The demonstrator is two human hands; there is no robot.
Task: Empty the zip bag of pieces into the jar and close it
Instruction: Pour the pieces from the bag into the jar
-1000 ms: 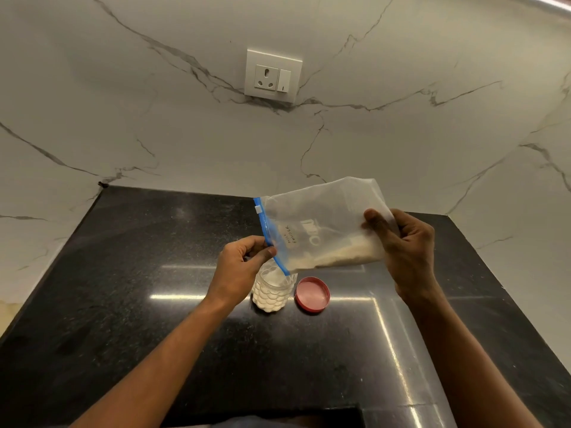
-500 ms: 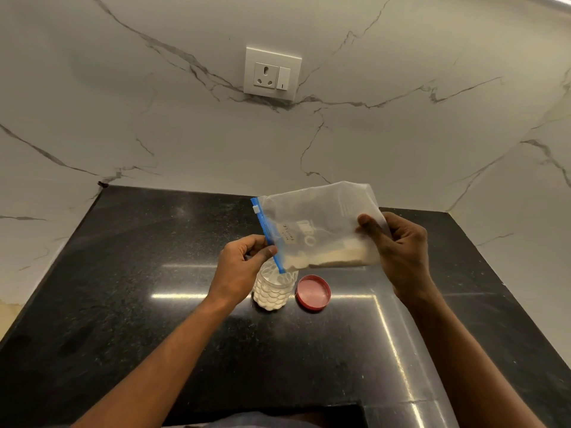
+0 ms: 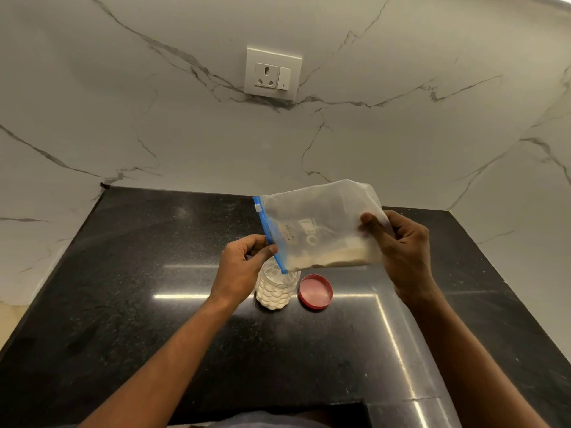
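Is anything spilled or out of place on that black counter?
Nothing stands out. The zip bag, held by the left hand and right hand, tips its blue zip edge over the open jar. The red lid lies beside the jar, as expected while pouring. No spill shows on the countertop.
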